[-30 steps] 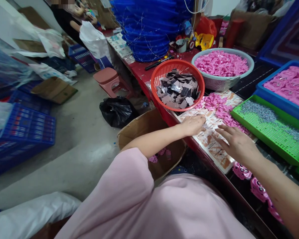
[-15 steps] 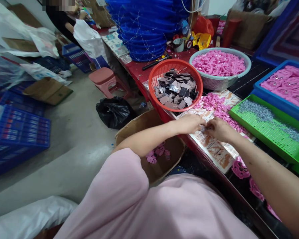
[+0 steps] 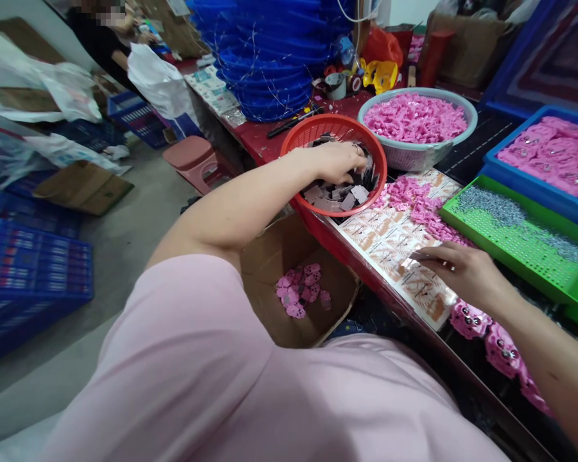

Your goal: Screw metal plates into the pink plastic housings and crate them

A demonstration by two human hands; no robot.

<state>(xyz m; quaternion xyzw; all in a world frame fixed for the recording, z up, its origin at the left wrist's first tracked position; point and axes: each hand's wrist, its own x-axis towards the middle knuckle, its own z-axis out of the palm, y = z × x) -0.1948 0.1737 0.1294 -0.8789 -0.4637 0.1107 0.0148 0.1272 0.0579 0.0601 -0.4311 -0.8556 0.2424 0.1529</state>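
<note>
My left hand (image 3: pixel 343 162) reaches into the red plastic basket (image 3: pixel 289 142), fingers spread and bent down over a heap of thin grey square plates (image 3: pixel 359 194). Whether a fingertip touches a plate is hard to make out. Over the patterned sheet (image 3: pixel 373 240) on the bench, my right hand (image 3: pixel 460 266) is held low with its fingers stretched out and apart. Small pink plastic parts (image 3: pixel 414 196) lie loose just beyond it. Pink animal-face pieces (image 3: pixel 503 350) are lined up beside my right forearm.
Behind the loose parts stands a grey-blue basin (image 3: pixel 467 138) of pink parts. At right are a green tray (image 3: pixel 530 256) of screws and a blue tray (image 3: pixel 498 168) of pink pieces. Below the bench edge, a cardboard box (image 3: pixel 260 282) holds pink pieces. Another person (image 3: pixel 96 45) is at far left.
My hands were together over the sheet. My left hand has moved up and left into the red basket; my right has drawn slightly right and opened. More pink pieces show in the box.
</note>
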